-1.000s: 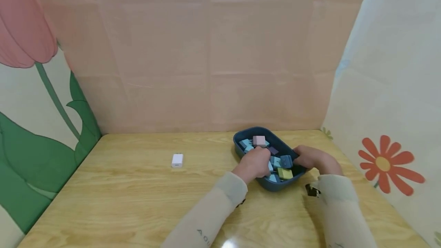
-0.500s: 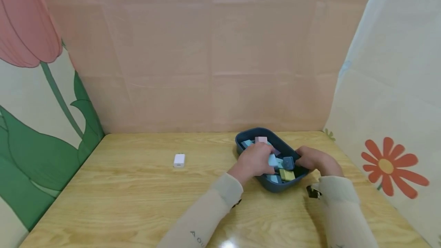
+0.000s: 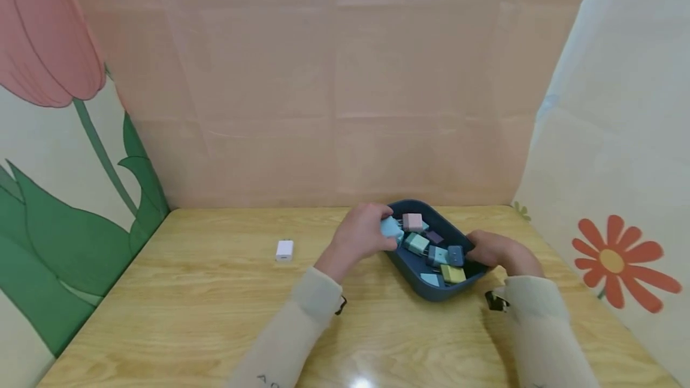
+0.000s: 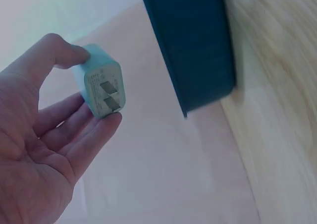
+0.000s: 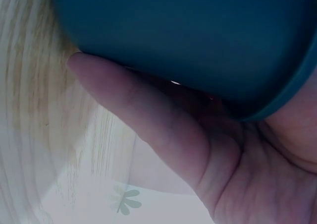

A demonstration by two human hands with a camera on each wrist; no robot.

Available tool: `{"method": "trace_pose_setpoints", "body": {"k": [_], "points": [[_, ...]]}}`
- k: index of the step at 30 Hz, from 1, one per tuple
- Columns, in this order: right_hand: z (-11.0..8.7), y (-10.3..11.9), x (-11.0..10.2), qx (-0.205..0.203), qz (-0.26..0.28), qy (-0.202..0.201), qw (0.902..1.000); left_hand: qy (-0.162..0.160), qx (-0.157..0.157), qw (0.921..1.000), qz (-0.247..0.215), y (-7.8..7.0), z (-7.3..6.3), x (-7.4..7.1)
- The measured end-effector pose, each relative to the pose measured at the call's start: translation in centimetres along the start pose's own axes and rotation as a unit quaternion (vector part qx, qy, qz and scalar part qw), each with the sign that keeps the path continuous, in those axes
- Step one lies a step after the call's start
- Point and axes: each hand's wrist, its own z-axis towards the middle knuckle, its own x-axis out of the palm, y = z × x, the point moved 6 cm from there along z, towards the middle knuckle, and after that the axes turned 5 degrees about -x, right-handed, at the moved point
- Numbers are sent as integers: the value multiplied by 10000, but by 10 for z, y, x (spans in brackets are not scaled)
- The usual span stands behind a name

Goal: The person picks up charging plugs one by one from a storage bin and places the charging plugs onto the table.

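In the head view my left hand (image 3: 356,233) is at the left rim of a dark blue bin (image 3: 405,269), pinching a light blue charger plug (image 3: 391,229) between thumb and fingers. The left wrist view shows the two flat prongs on the plug (image 4: 105,85), held clear of the bin wall (image 4: 193,50). With my right hand (image 3: 504,252) I grip the bin's right side; a finger (image 5: 143,112) lies along the outer wall in the right wrist view. Inside the bin are several charger plugs, among them a pink one (image 3: 412,222) and a yellow one (image 3: 453,273).
A white charger plug (image 3: 284,250) lies by itself on the wooden table (image 3: 215,316), left of the bin. A plain pinkish backdrop (image 3: 323,88) rises behind the table, and a flower-printed sheet (image 3: 620,136) hangs at the right.
My left hand has come up out of the bin and moved left, carrying the light blue charger plug. My right hand keeps its grip on the bin. The view has shifted slightly.
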Motion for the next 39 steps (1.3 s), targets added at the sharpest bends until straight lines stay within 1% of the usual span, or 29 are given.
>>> {"method": "trace_pose_setpoints", "body": {"k": [7,9,13,15,17,19,21,25,28,30,33,37,39], "points": [[3,1,3,76,72,21,9999,-348,-294,9988,-206,33,-9,-19],[3,1,3,91,46,2,9999,-391,-374,9981,-286,42,-12,-23],[4,1,2,128,-34,-5,9999,-330,-597,9961,-565,59,-15,-30],[5,1,3,182,-76,20,9998,-282,-658,9952,-670,66,-16,-33],[6,1,4,246,-109,53,9996,-196,-671,9950,-720,73,-16,-35],[6,2,5,304,-100,73,9995,-41,-648,9955,-687,81,-16,-35],[6,2,6,296,-91,75,9995,211,-605,9962,-596,89,-17,-34],[6,4,5,261,-62,20,9996,810,-301,9961,-188,100,-17,-28],[6,3,5,281,-40,1,9996,1188,-67,9929,88,105,-19,-23],[5,3,5,297,-4,7,9996,1375,-59,9904,118,109,-21,-21],[5,4,5,281,37,16,9996,1513,-139,9884,63,116,-23,-18],[5,5,6,293,35,14,9996,1545,-195,9878,-25,124,-23,-15],[5,5,6,283,31,0,9996,1534,-272,9878,-47,128,-23,-14]]}}
